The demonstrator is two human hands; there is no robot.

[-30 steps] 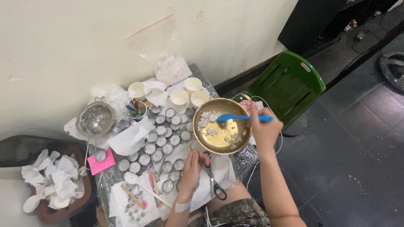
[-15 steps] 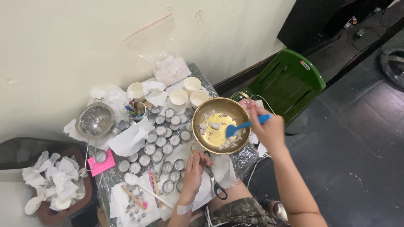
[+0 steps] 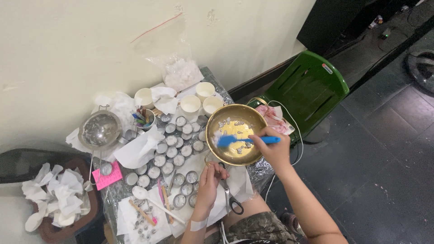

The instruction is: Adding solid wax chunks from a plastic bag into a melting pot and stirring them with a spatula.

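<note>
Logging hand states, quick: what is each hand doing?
Left hand: closed on the pan handle.
Right hand: closed, holding the blue spatula.

The right hand [image 3: 271,151] grips a blue spatula [image 3: 244,140], its blade inside the gold pan [image 3: 236,134] among white chunks at 9 o'clock. The left hand [image 3: 210,178] holds the pan's handle at 6 o'clock. Small tins [image 3: 174,151] crowd the table at the pan's 9 o'clock; scissors [image 3: 231,199] lie at 6.

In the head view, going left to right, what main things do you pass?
Basket of crumpled tissues → metal strainer bowl → cluster of small tins → gold pan → green plastic chair.
</note>
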